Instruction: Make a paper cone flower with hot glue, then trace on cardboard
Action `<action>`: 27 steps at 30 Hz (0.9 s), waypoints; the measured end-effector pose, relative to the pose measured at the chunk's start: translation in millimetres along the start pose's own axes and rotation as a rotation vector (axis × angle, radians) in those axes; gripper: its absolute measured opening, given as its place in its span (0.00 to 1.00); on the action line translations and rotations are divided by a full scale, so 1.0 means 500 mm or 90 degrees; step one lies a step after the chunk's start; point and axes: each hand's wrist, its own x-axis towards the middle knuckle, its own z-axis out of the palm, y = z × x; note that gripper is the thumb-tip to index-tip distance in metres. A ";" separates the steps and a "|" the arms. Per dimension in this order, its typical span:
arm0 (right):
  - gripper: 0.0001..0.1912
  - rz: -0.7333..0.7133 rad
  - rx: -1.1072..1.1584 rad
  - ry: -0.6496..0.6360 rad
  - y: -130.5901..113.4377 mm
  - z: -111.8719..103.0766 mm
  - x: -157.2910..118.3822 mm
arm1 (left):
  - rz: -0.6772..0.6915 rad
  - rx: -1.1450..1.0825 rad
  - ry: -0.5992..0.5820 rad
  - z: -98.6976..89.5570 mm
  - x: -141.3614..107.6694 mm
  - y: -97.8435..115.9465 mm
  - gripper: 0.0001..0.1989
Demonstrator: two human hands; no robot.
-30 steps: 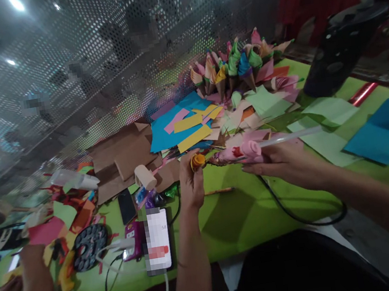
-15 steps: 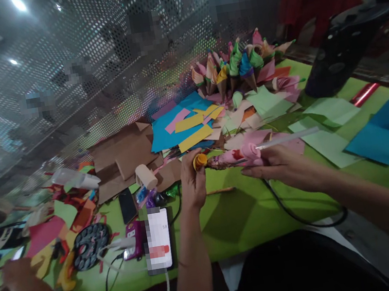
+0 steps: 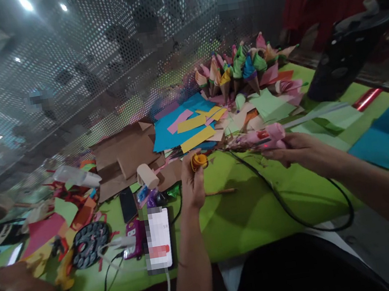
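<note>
My left hand (image 3: 191,185) is closed around a small coil of yellow paper (image 3: 200,160), its rolled end facing up. To the right, my right hand (image 3: 296,150) grips a pink hot glue gun (image 3: 269,136) that lies sideways, nozzle pointing left. The nozzle is apart from the coil, over paper scraps. A clear glue stick (image 3: 317,115) pokes out behind the gun. Its black cord (image 3: 280,200) loops over the green table (image 3: 240,226). A thin brown stick (image 3: 221,192) lies between my hands.
Paper ice-cream cones (image 3: 238,72) stand at the back. Coloured sheets (image 3: 164,138), brown card (image 3: 107,154), phones (image 3: 162,236) and a black palette (image 3: 91,244) cover the left and middle. A dark tumbler (image 3: 336,61) stands right. Another person's hand (image 3: 21,286) is at far left.
My right hand has drawn the glue gun rightward, away from the yellow coil, exposing more of its cord. My left hand holds the coil in nearly the same place.
</note>
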 end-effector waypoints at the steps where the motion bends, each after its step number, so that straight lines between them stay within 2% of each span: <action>1: 0.31 0.018 0.013 -0.010 0.007 -0.009 0.002 | -0.003 -0.010 0.001 0.000 0.000 0.001 0.20; 4: 0.32 0.064 0.029 0.001 0.037 -0.036 0.007 | -0.005 -0.040 -0.003 0.001 0.001 0.003 0.19; 7: 0.28 0.098 -0.014 0.009 0.076 -0.060 0.011 | -0.011 -0.053 -0.010 0.001 0.001 0.004 0.19; 10: 0.22 0.101 -0.225 0.031 0.100 -0.081 0.007 | -0.015 -0.040 -0.011 0.001 0.001 0.004 0.19; 12: 0.21 0.093 -0.422 0.081 0.100 -0.092 0.000 | -0.017 -0.040 -0.018 0.001 0.001 0.005 0.19; 14: 0.20 0.077 -0.556 0.158 0.086 -0.097 -0.008 | -0.025 -0.048 -0.027 0.003 0.001 0.008 0.20; 16: 0.18 -0.008 -0.584 0.230 0.059 -0.090 -0.012 | -0.037 -0.054 -0.031 0.005 0.001 0.010 0.20; 17: 0.17 -0.086 -0.563 0.243 0.043 -0.080 -0.012 | -0.041 -0.055 -0.031 0.006 0.001 0.010 0.20; 19: 0.15 -0.271 -0.457 0.175 0.004 -0.050 -0.007 | -0.046 -0.058 -0.031 0.008 0.002 0.011 0.20; 21: 0.12 -0.398 -0.352 0.093 -0.035 -0.007 0.005 | -0.046 -0.063 -0.035 0.010 0.002 0.010 0.20; 24: 0.09 -0.515 -0.283 0.032 -0.076 0.065 0.032 | -0.047 -0.063 -0.042 0.011 0.002 0.008 0.21; 27: 0.07 -0.574 -0.265 0.014 -0.087 0.121 0.061 | -0.048 -0.056 -0.048 0.010 0.003 0.007 0.23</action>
